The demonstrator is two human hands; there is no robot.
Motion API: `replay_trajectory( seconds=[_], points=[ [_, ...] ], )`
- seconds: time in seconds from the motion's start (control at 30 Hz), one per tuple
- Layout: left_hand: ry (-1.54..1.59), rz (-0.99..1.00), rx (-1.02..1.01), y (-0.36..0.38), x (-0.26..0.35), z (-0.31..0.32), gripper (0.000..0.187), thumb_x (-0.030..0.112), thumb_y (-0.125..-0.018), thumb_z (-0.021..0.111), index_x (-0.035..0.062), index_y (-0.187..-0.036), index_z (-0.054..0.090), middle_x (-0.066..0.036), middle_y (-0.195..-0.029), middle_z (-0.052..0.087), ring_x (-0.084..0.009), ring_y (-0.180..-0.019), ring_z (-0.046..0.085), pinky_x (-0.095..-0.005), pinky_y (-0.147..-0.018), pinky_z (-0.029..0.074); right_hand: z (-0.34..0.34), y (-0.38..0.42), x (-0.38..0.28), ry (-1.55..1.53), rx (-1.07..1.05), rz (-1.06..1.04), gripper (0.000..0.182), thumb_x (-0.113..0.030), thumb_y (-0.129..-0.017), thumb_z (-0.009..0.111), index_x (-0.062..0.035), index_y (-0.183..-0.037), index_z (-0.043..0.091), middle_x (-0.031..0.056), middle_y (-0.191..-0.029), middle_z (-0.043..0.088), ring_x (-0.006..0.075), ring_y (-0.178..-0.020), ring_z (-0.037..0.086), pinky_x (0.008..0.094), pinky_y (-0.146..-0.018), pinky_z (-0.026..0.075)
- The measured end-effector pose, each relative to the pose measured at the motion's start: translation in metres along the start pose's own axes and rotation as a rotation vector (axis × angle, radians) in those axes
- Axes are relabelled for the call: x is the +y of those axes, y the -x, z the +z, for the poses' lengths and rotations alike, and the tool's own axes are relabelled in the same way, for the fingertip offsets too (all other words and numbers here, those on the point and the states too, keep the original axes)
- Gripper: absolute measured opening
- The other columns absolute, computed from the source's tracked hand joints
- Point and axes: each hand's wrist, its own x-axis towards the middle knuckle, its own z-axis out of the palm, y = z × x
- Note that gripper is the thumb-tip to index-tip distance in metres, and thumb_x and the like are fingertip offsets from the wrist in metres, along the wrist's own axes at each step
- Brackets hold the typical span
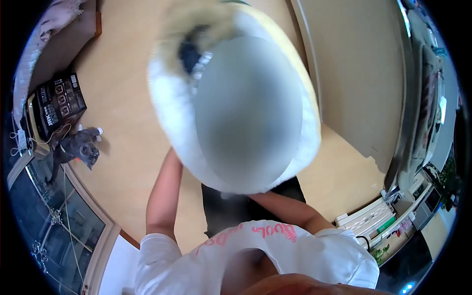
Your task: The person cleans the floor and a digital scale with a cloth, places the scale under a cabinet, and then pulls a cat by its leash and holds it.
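A large, bulky white fleecy thing (164,110) with a pale yellow outer edge fills the upper middle of the head view. Tan fur (221,19) and a dark patch show at its top, smeared by motion, and a blurred grey oval covers its centre. My left forearm (164,191) runs up to its lower left edge, where the left hand disappears behind it. From the right, my right forearm (287,209) reaches in under its bottom edge. The fingers of both hands are hidden by the fleecy thing.
Pale wood-look floor (118,88) spreads around me. A grey cat (81,147) is at the left, beside a black printed box (59,103) and a glazed panel (64,216). A beige panel (359,78) stands at the right, with a white shelf unit (366,221) below it.
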Motion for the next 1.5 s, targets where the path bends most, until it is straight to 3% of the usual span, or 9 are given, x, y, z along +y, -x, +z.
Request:
replay_trajectory(
  seconds=[0.33, 0.57, 0.63, 0.73, 0.8, 0.9, 1.0, 1.17, 1.5],
  points=[
    [-0.069, 0.064, -0.629, 0.014, -0.016, 0.151, 0.039, 0.025, -0.090, 0.065, 0.0004, -0.121, 0.063, -0.016, -0.110, 0.067, -0.0232, -0.099, 0.062, -0.0379, -0.090, 0.048, 0.036, -0.001, -0.056, 0.162, 0.046, 0.129, 0.040, -0.002, -0.096, 0.044, -0.0012, -0.134, 0.054, 0.0167, -0.136, 0.056, 0.0319, -0.129, 0.050, 0.0391, -0.111, 0.038],
    [-0.129, 0.118, -0.711, 0.007, -0.033, 0.143, 0.040, 0.025, -0.089, 0.067, 0.0001, -0.121, 0.063, -0.018, -0.113, 0.069, -0.0243, -0.102, 0.064, -0.0389, -0.092, 0.049, 0.074, -0.149, -0.061, 0.193, 0.570, -0.195, 0.041, -0.001, -0.096, 0.045, 0.0030, -0.137, 0.051, 0.0167, -0.140, 0.053, 0.0304, -0.132, 0.048, 0.0373, -0.112, 0.035],
    [-0.230, 0.151, -0.738, -0.002, -0.022, 0.121, 0.040, 0.025, -0.089, 0.067, 0.0000, -0.121, 0.063, -0.018, -0.113, 0.069, -0.0246, -0.103, 0.065, -0.0391, -0.093, 0.049, 0.094, -0.223, -0.069, -0.037, 0.800, -0.124, 0.041, 0.001, -0.095, 0.045, 0.0038, -0.135, 0.052, 0.0177, -0.140, 0.052, 0.0314, -0.130, 0.048, 0.0374, -0.112, 0.036],
    [-1.054, 0.065, -0.756, 0.000, 0.084, 0.090, 0.036, 0.020, -0.089, 0.064, -0.0011, -0.118, 0.064, -0.022, -0.104, 0.070, -0.0229, -0.098, 0.067, -0.0379, -0.088, 0.051, 0.101, -0.320, -0.113, -0.171, 0.930, -0.275, 0.044, 0.008, -0.090, 0.045, 0.0035, -0.133, 0.054, 0.0206, -0.137, 0.054, 0.0351, -0.127, 0.051, 0.0383, -0.110, 0.039],
    [-0.928, 0.329, -0.338, 0.009, 0.112, 0.060, 0.029, 0.018, -0.093, 0.060, -0.0017, -0.114, 0.064, -0.020, -0.098, 0.070, -0.0217, -0.090, 0.067, -0.0388, -0.075, 0.052, 0.084, -0.360, -0.149, -0.298, 0.907, -0.459, 0.044, 0.008, -0.089, 0.046, 0.0024, -0.132, 0.056, 0.0216, -0.134, 0.056, 0.0365, -0.127, 0.051, 0.0393, -0.110, 0.039],
    [-0.310, 0.495, 0.016, 0.002, 0.137, 0.010, 0.024, 0.018, -0.097, 0.057, 0.0002, -0.110, 0.065, -0.011, -0.084, 0.068, -0.0146, -0.073, 0.061, -0.0344, -0.062, 0.049, 0.017, -0.392, -0.173, 0.607, 0.905, -0.614, 0.039, -0.002, -0.092, 0.050, -0.0012, -0.131, 0.056, 0.0184, -0.133, 0.057, 0.0399, -0.125, 0.050, 0.0432, -0.108, 0.041],
    [-0.114, 0.181, 0.108, -0.020, 0.139, -0.065, 0.019, 0.019, -0.099, 0.055, 0.0053, -0.106, 0.067, 0.004, -0.073, 0.055, -0.0033, -0.060, 0.044, -0.0229, -0.053, 0.039, -0.045, -0.419, -0.176, 1.147, 0.739, -0.633, 0.039, -0.009, -0.092, 0.052, -0.0050, -0.131, 0.056, 0.0128, -0.135, 0.057, 0.0442, -0.125, 0.050, 0.0454, -0.103, 0.046],
    [-0.240, 0.076, 0.246, -0.103, 0.142, -0.164, 0.021, 0.020, -0.098, 0.055, 0.0064, -0.107, 0.068, 0.006, -0.070, 0.050, -0.0034, -0.058, 0.041, -0.0219, -0.052, 0.036, -0.054, -0.416, -0.188, 1.069, 0.709, -0.754, 0.047, -0.010, -0.086, 0.055, -0.0070, -0.133, 0.055, 0.0114, -0.139, 0.054, 0.0465, -0.126, 0.048, 0.0469, -0.101, 0.047],
    [0.054, 0.408, 0.213, -0.410, 0.360, -0.076, 0.029, 0.033, -0.095, 0.053, 0.0092, -0.097, 0.069, -0.001, -0.066, 0.045, -0.0144, -0.058, 0.041, -0.0323, -0.055, 0.038, -0.069, -0.417, -0.197, 1.049, 0.574, -0.575, 0.067, -0.008, -0.075, 0.060, -0.0104, -0.141, 0.048, 0.0091, -0.148, 0.044, 0.0414, -0.133, 0.041, 0.0456, -0.107, 0.043]
  ],
)
